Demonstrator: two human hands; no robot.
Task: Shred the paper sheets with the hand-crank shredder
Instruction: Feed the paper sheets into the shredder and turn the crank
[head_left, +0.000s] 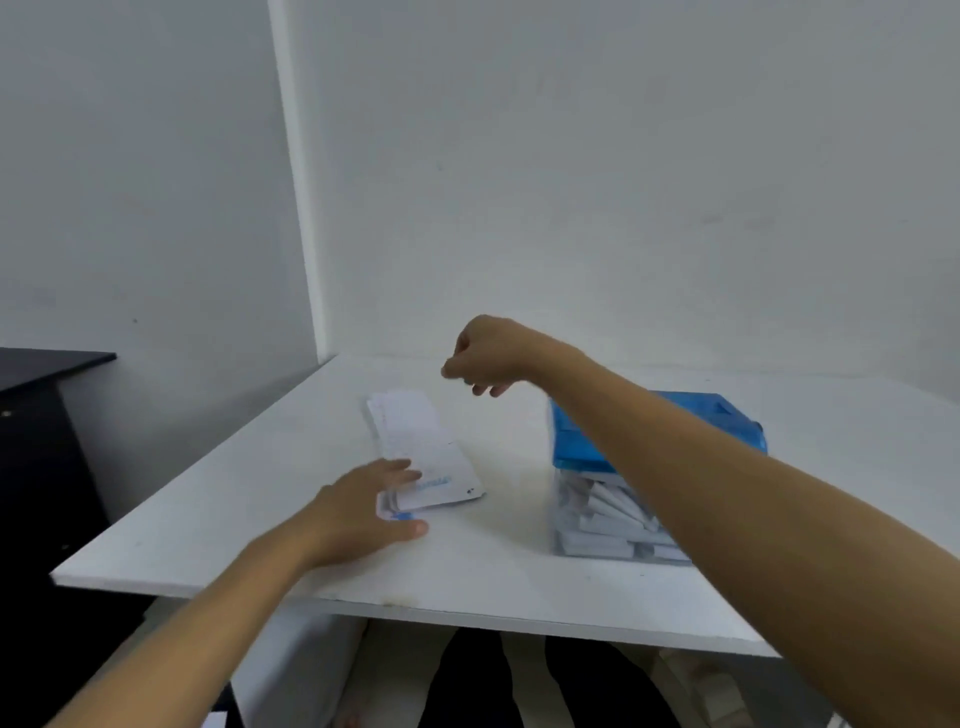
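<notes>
The stack of white printed paper sheets lies on the white counter, left of the blue-lidded clear plastic hand-crank shredder; the left hand rests flat on the stack's near end; the right hand hovers beyond, loosely curled, empty; the step seems to be picking a sheet, so next one must be separated.

My left arm comes in from 7 o'clock. My left hand lies low and flat, fingers straight, pointing to 2 o'clock. My right arm reaches from 4 o'clock toward 10 o'clock. My right hand is up high, wrist bent, fingers hanging loosely curled.
</notes>
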